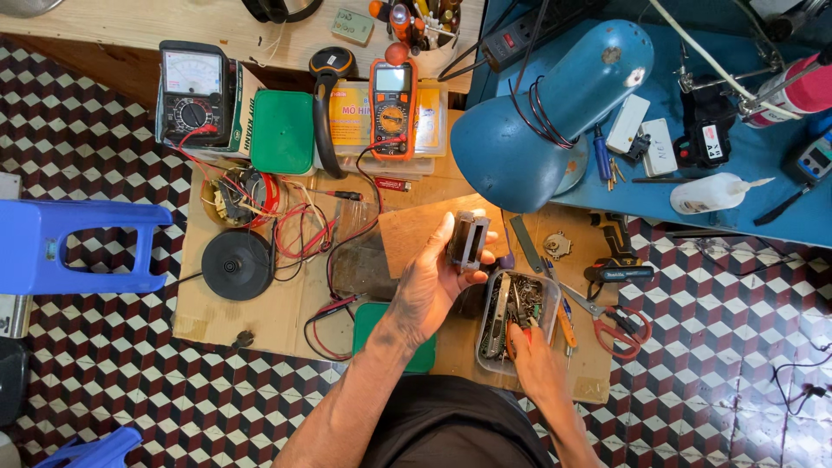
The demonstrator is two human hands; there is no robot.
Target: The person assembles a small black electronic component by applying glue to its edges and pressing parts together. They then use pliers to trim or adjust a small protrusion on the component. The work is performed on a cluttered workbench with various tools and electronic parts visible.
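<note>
Hands at work over a cardboard sheet [260, 312] spread on a checkered floor: the left hand [431, 286] grips a small grey metal frame [468, 238], thumb on one side and fingers wrapped behind it, raised just under the blue desk lamp [546, 117]. The right hand [533, 364] reaches into a clear plastic tray [513, 321] of loose screws and small metal parts, fingertips down among them; whether they pinch anything cannot be told. The step in hand looks like sorting out a fastener or fitting for the held frame. The next move would call for a fine pinch on one small piece and a steady frame. Two multimeters [392, 108] with red leads, red-handled scissors [620, 325] and a black round speaker [236, 264] lie nearby.
</note>
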